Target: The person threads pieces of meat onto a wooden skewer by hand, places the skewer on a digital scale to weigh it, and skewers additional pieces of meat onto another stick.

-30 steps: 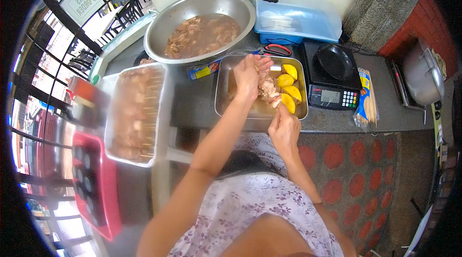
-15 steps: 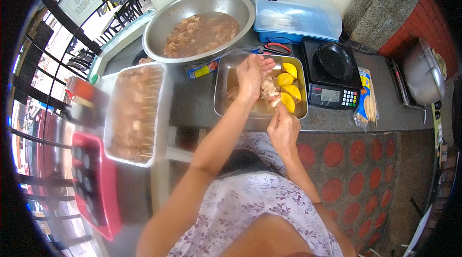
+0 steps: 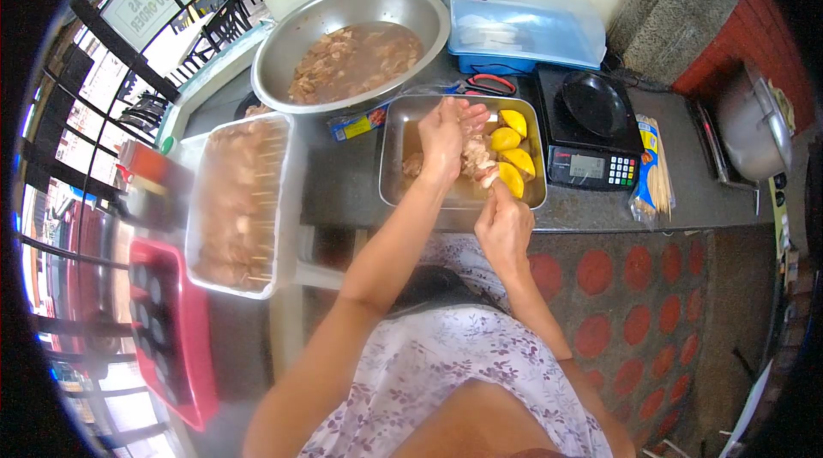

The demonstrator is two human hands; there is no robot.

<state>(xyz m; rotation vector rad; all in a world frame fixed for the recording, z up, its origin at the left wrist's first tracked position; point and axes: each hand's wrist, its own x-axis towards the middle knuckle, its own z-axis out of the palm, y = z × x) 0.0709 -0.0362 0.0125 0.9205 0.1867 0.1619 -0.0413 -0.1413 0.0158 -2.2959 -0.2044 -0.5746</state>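
Note:
A skewer of pale meat [image 3: 477, 155] is held at a slant over a rectangular steel tray [image 3: 385, 162]. My right hand [image 3: 504, 222] pinches its near end, just past the tray's front rim. At the far end, my left hand [image 3: 443, 139] is curled against the meat, fingers pointing right; its grip is partly hidden. Brownish liquid and some loose meat [image 3: 412, 166] lie in the tray. Along its right side sit several yellow pieces [image 3: 506, 139] that look like cut citrus, close beside the skewer.
Left of the tray stands a white container [image 3: 290, 201] of skewered meat. Behind are a large steel basin [image 3: 266, 64] with meat in liquid, scissors [image 3: 489, 85] and a blue lidded box [image 3: 527, 29]. A scale [image 3: 591, 128] and bamboo sticks [image 3: 656, 175] lie right; a pink tray [image 3: 190, 329] is left.
Both hands and the skewer keep nearly the same pose over the tray. The whole view has shifted very slightly.

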